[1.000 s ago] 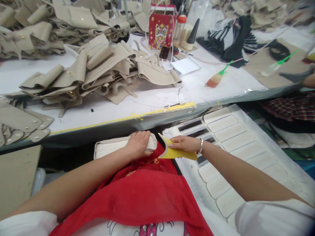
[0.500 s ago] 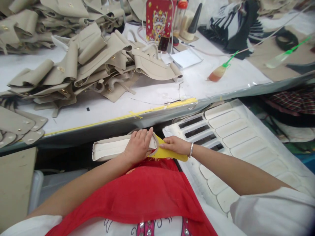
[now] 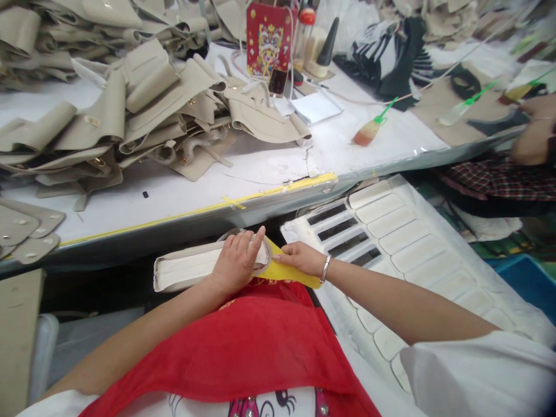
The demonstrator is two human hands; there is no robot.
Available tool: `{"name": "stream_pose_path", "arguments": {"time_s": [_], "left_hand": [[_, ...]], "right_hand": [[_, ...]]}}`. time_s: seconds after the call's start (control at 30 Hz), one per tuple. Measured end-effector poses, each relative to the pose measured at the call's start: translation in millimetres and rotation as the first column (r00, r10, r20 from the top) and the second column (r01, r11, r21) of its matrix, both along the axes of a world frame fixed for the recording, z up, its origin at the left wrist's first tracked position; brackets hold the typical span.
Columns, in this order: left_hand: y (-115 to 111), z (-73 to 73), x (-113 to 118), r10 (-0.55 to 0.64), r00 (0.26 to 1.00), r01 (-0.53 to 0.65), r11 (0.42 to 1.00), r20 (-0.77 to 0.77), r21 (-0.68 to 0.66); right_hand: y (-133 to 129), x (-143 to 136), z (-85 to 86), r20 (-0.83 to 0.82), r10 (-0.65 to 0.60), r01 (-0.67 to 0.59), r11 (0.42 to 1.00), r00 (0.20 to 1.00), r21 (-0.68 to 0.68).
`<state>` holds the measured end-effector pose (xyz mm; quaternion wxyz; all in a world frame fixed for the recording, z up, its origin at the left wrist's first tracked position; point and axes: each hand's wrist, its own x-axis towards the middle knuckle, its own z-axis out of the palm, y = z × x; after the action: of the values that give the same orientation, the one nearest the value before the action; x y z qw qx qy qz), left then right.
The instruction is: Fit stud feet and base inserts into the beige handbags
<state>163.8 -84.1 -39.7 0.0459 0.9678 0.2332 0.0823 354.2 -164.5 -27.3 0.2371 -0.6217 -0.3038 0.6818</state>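
The left hand point(image 3: 234, 260) lies over the right part of a long white-and-beige piece point(image 3: 179, 269), its fingers bent down across the top and holding it, the forefinger straighter and a little apart from the others; how the thumb sits underneath cannot be told. The right hand point(image 3: 303, 257), with a silver bracelet point(image 3: 325, 270) at its wrist, pinches a curved yellow sheet point(image 3: 299, 275) between thumb and fingers. The sheet's left end meets the right end of the white-and-beige piece; whether it passes inside cannot be told. Both are held just above the lap, over a red apron point(image 3: 243, 347), on the near side of the worktop point(image 3: 256, 168). Yellow tape point(image 3: 191, 214) runs along the worktop's near edge. A heap of folded beige pieces point(image 3: 160, 116) covers its left part, and further right are a white pad point(image 3: 317, 106), a squeeze bottle point(image 3: 365, 133) with a green nozzle, and a red box point(image 3: 269, 40) with a cartoon lion. Beside the right forearm, a slanting board point(image 3: 299, 231) carries rows of white rounded pieces point(image 3: 397, 223). At the far right is a co-worker's arm point(image 3: 534, 136) above plaid cloth point(image 3: 490, 179), with a blue bin point(image 3: 523, 284) lower down.
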Motion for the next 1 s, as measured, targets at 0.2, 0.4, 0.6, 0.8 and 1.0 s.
{"name": "stream_pose_path", "arguments": {"time_s": [0.2,0.4,0.6,0.8,1.0], "left_hand": [[7,2.1,-14,-0.088,0.996,0.086,0.989,-0.012,-0.116],[17,29.6,-5,-0.037,0.998,0.019,0.931,-0.042,-0.366],[1,15.8,40,0.224,0.955,-0.248,0.963,-0.192,-0.107],[9,7.8,54,0.142,0.968,-0.163,0.982,-0.208,-0.091],[22,20.3,61,0.161,0.954,-0.218,0.951,-0.253,-0.217]], "right_hand": [[-8,-9,-3.9,-0.022,-0.078,0.079,0.997,0.997,0.022],[-16,-26,-12.5,0.179,-0.198,0.172,0.973,0.964,0.152],[-25,-48,-14.8,0.153,-0.352,0.330,0.932,0.923,0.151],[-19,-55,-2.3,0.031,-0.487,0.488,0.871,0.873,-0.048],[-27,-43,0.2,-0.309,-0.370,0.347,0.929,0.876,-0.127]]}}
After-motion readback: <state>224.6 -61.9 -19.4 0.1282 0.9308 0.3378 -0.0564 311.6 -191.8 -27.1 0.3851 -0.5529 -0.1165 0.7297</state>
